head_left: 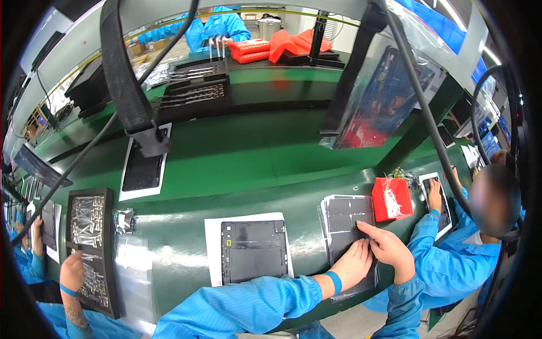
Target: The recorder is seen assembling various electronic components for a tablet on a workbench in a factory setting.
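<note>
Both of my hands are over a stack of dark sheets [345,210] divided into rectangular panels, with pale, clear-looking edges. My left hand [351,264], with a blue wristband, has its fingers drawn together at the stack's right side; what they pinch is too small to name. Beside it, my right hand [390,248] reaches in from the right, fingers stretched out across the top sheet and apart from the thumb. To the left, a black tablet-like panel [254,251] lies on a white sheet [213,248], its lower edge partly behind my left sleeve.
A red bin [392,211] of white strips stands beyond the stack. Black trays [107,248] of small metallic parts and clear plastic sheets [134,271] lie left. Another panel [144,166] sits farther back. Co-workers flank me; a strap [127,73] and cables hang overhead.
</note>
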`<state>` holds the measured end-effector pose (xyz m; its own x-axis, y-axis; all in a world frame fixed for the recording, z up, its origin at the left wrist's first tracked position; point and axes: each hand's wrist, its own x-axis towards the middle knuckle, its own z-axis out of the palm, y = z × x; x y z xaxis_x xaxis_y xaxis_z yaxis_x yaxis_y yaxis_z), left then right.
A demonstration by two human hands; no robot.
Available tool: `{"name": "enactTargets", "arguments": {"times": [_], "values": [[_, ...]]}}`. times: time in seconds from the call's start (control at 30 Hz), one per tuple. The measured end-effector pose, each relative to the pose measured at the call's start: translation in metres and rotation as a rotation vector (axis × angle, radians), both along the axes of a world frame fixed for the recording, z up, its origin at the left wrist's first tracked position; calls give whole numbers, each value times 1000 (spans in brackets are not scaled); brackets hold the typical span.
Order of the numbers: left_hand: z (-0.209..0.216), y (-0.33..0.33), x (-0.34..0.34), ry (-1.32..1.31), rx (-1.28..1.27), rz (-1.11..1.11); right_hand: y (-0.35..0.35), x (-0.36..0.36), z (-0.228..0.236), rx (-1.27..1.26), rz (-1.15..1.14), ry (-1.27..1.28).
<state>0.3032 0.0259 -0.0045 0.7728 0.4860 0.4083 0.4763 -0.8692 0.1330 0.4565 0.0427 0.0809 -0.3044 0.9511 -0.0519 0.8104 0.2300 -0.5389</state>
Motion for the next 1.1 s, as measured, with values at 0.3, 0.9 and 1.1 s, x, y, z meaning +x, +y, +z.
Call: {"name": "enactTargets", "arguments": {"times": [0.3, 0.9, 1.1], "values": [[69, -31, -58, -458, -410, -321, -2, 2, 17, -86, 44, 5], [57, -6, -288, -775, -1441, 61, -65, -216, -10, -255, -90, 775], [64, 21, -294, -753, -1468, 243, -55, -218, -9, -306, -312, 660]]}}
